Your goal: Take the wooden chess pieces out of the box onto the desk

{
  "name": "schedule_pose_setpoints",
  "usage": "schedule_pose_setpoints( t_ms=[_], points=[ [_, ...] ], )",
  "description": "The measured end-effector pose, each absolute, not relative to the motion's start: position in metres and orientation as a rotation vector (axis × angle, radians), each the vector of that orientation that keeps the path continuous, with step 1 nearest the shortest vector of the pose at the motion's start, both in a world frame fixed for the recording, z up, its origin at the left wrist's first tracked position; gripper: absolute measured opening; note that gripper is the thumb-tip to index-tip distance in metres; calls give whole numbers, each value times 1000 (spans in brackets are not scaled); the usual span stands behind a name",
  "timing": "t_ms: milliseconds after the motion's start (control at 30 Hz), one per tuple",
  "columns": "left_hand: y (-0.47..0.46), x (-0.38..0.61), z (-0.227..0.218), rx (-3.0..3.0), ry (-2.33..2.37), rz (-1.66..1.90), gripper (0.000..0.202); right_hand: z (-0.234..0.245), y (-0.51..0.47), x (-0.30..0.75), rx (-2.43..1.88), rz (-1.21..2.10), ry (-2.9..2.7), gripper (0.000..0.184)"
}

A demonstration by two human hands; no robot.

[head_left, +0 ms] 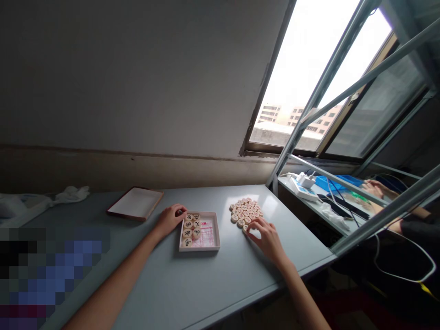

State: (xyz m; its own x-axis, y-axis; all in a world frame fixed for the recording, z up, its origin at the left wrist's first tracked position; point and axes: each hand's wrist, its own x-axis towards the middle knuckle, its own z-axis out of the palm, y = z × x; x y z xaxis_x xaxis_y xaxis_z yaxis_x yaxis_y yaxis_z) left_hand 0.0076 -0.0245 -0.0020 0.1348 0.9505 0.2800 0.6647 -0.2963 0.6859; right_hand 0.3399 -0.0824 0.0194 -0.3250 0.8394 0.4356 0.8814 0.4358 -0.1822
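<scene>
A shallow white box (213, 249) lies on the table with several round wooden Chinese chess pieces (187, 224) in two columns along its left side. Red-marked paper (207, 233) shows on the bare part of its floor. My left hand (169, 220) is closed at the box's upper left corner, its fingers curled against the rim. To the right of the box, many more pieces (246, 208) sit in a tight cluster. At the cluster's near edge, my right hand (266, 238) pinches one piece (245, 228) between thumb and fingers.
The upturned box lid (135, 203) rests behind my left forearm. White plastic bags (70, 194) are at the far left. Metal bed-frame bars (285, 158) rise at the table's right end. Beyond them are a power strip (304, 190), a blue tray (332, 182) and another person's hands (376, 188).
</scene>
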Motion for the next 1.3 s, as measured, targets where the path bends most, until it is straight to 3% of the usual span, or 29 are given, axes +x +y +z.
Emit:
schedule_pose_setpoints(
  t_ms=[500, 833, 1000, 1300],
  points=[
    [-26, 8, 0, 1981, 1563, 977, 21, 23, -79, 339, -1496, -173, -2207, 7],
    [-27, 8, 2, 1986, 1547, 984, 19, 48, -72, 214, -1042, 141, -2653, 20],
    [-26, 8, 1, 1974, 1556, 978, 18, 41, -69, 200, -1108, 82, -2660, 14],
    [-24, 8, -1, 2054, 1579, 972, 22, 35, -71, 202, -1168, 142, -2580, 21]
  ],
)
